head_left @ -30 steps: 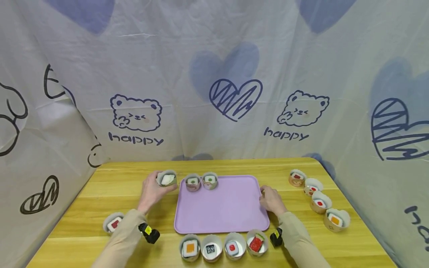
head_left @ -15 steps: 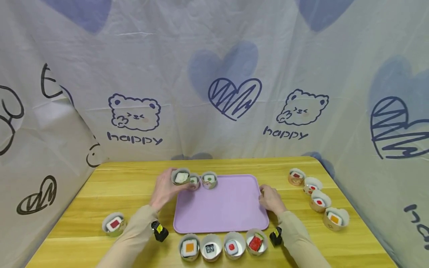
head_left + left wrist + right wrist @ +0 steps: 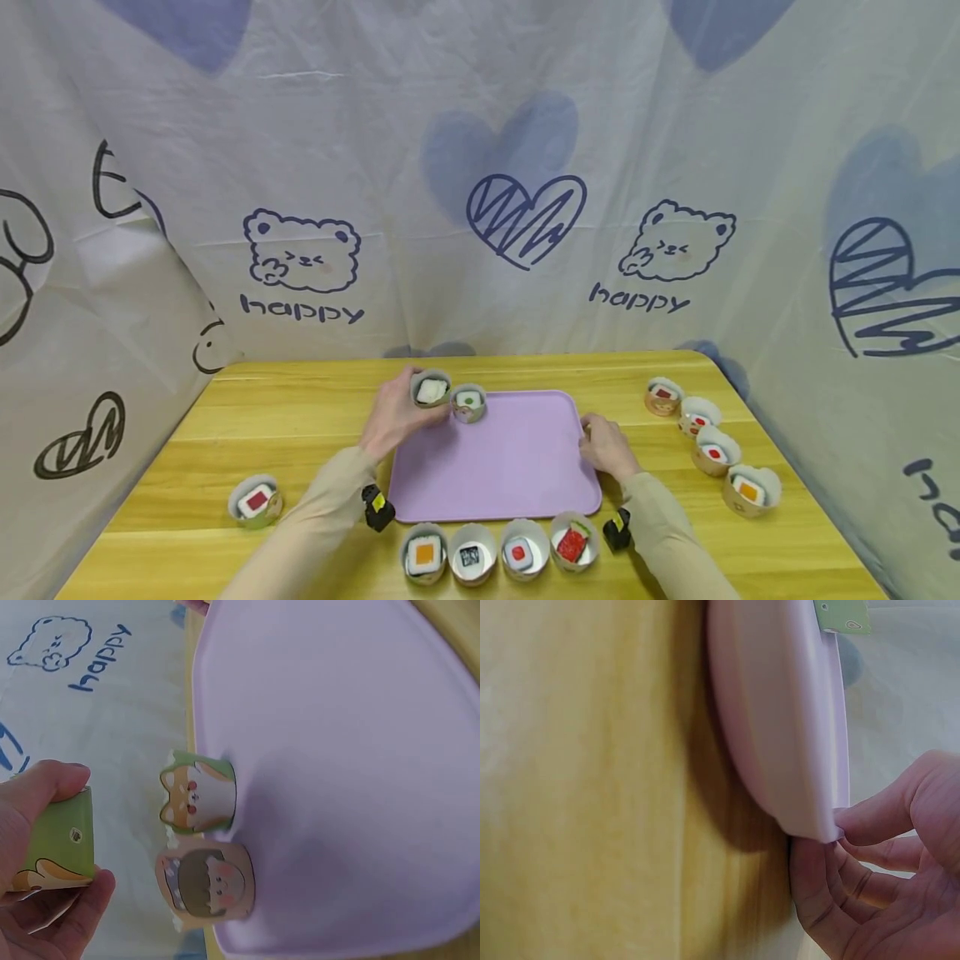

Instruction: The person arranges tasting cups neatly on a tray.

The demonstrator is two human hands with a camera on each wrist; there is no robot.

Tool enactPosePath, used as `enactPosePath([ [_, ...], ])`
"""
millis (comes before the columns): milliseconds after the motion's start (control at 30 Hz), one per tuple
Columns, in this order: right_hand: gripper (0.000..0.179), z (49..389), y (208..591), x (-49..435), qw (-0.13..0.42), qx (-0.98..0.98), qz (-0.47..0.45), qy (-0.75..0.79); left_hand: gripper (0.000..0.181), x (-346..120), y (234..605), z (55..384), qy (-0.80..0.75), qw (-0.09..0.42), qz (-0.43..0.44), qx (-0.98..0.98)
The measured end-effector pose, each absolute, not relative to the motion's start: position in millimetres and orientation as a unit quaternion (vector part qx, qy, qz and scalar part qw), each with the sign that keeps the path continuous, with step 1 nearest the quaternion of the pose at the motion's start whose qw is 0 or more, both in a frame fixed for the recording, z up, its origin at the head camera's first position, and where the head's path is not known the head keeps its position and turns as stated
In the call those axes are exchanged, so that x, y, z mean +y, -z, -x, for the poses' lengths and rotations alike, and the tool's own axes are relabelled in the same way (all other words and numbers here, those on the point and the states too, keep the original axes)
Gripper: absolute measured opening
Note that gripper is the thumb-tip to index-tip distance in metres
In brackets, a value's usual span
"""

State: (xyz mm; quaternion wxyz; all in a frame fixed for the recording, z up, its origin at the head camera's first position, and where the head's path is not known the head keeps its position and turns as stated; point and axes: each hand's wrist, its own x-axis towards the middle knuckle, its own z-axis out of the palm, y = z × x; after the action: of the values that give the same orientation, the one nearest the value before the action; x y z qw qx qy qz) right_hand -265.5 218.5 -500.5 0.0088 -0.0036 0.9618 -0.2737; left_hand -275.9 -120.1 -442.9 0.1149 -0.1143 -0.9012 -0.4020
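Note:
In the head view my left hand (image 3: 397, 417) grips a green paper cup (image 3: 64, 844) holding a white-topped sushi piece (image 3: 431, 391), raised over the far left corner of the lilac tray (image 3: 502, 467). Two printed cups stand on that corner in the left wrist view: a dog cup (image 3: 202, 793) and a cup with a child's face (image 3: 210, 883). From the head, the held cup and hand cover one of them; the other (image 3: 468, 405) shows a green-dotted white piece. My right hand (image 3: 606, 446) pinches the tray's right rim between thumb and fingers, plain in the right wrist view.
Along the tray's near side runs a row of sushi cups (image 3: 472, 557). Several more cups (image 3: 716, 454) line the right of the wooden table (image 3: 300, 392). A single cup (image 3: 256, 502) stands at left, near the left forearm. A printed cloth (image 3: 420, 208) hangs behind.
My left hand has carried its cup rightward from beside the tray to above its far left corner, covering one standing cup. The right hand stays on the rim.

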Motion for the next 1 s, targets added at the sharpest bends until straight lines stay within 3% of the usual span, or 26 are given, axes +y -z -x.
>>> enactPosePath([
  [400, 0.032, 268, 503, 219, 0.012, 0.963, 0.004, 0.271, 0.066, -97, 445, 284, 0.382, 0.143, 0.151, -0.901],
  [1000, 0.032, 267, 502, 219, 0.012, 0.962, 0.006, 0.272, 0.063, -71, 441, 298, 0.357, 0.128, 0.169, -0.91],
])
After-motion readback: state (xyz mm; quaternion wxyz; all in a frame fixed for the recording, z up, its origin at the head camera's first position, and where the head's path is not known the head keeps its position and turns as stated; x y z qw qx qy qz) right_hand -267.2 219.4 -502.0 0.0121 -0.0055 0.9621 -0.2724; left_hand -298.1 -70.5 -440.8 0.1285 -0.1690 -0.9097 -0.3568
